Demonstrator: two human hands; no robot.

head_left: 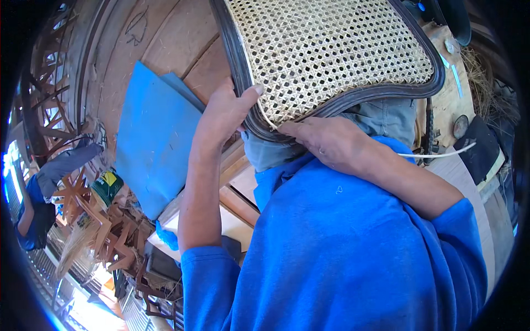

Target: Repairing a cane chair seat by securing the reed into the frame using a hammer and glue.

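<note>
A caned chair panel (331, 49), pale open weave set in a dark curved wooden frame (375, 94), lies across my lap, its rounded corner toward me. My left hand (229, 113) is wrapped round the frame's left side near that corner, thumb pressed on the top by the weave. At the corner, the fingers of my right hand (326, 138) are drawn together against the frame's inner edge, beside the end of a thin pale edging strip (266, 114). Whatever those fingertips pinch is hidden. A thin whitish strand (436, 155) sticks out past my right forearm.
Blue sheet-like panel (154, 138) at left, over wooden boards (182, 33). Another person's leg (69, 163) shows at far left, near wooden lattice pieces (83, 207). At right are a worn board (450, 94), a small round lidded container (460, 126), a black cloth (479, 146) and loose fibres (480, 83).
</note>
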